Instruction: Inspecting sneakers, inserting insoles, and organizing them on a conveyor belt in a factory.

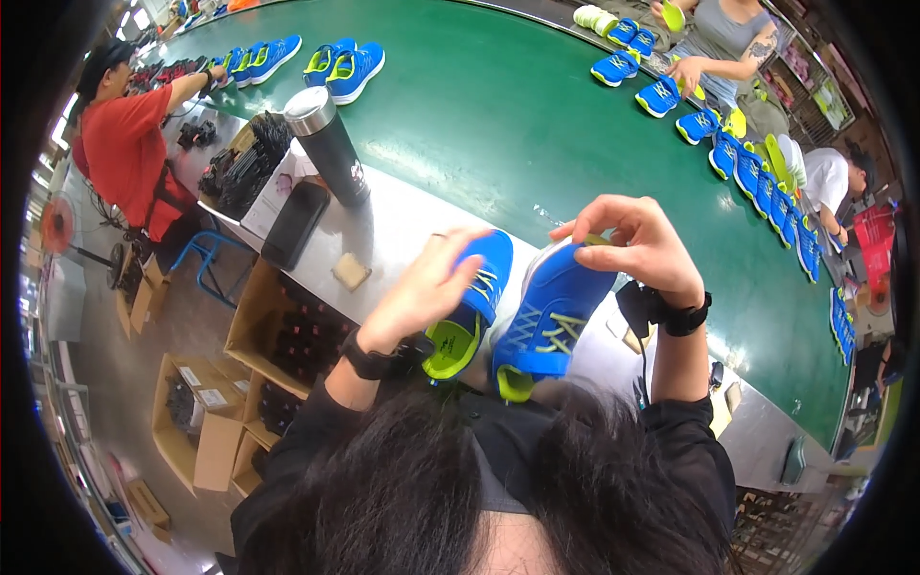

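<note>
My left hand [422,287] grips a blue sneaker with a lime-green lining [476,307] from its side. My right hand [637,240] pinches the toe end of a second blue sneaker with lime laces [546,321]. Both shoes are held side by side, heel openings toward me, just above the steel ledge [402,230] in front of the green conveyor belt [517,115]. Each of my wrists carries a black band. My dark hair fills the lower part of the view.
A dark steel flask [331,144], a black flat case [295,223] and a small tan block [351,271] sit on the ledge. Blue sneaker pairs [345,67] line the belt. A person in red [125,153] works at left; others stand at right. Open cartons [206,412] lie below.
</note>
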Demonstrator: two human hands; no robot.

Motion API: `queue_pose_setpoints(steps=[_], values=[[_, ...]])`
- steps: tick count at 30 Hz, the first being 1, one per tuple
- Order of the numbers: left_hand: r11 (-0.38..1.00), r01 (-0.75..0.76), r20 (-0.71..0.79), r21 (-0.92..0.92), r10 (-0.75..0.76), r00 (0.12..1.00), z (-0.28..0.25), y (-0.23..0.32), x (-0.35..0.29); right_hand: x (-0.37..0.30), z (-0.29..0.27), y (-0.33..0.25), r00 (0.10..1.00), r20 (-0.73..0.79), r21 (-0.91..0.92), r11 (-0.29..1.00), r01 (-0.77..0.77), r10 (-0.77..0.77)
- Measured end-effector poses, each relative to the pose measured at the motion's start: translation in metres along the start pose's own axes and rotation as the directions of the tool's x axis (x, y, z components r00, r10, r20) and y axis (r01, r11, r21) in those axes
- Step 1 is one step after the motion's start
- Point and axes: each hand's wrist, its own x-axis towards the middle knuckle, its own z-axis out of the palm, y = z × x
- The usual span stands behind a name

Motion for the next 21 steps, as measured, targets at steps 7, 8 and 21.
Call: queue_pose_setpoints(steps=[7,8,21], values=[[0.989,0.098,-0.051,-0.109,-0.104,0.993,0.053,0.073,0.005,-0.002,0.034,0.018,0.993,-0.111,0.025,0.999,-0.029,0.031],[0.987,0.107,-0.037,-0.120,-0.112,0.993,0.056,0.074,0.005,-0.004,0.039,0.021,0.979,-0.204,0.028,1.000,0.001,0.005],[1.000,-0.005,-0.078,0.021,0.006,0.997,0.069,0.083,0.002,-0.039,0.040,0.028,0.952,-0.298,0.171,0.985,-0.011,0.062]])
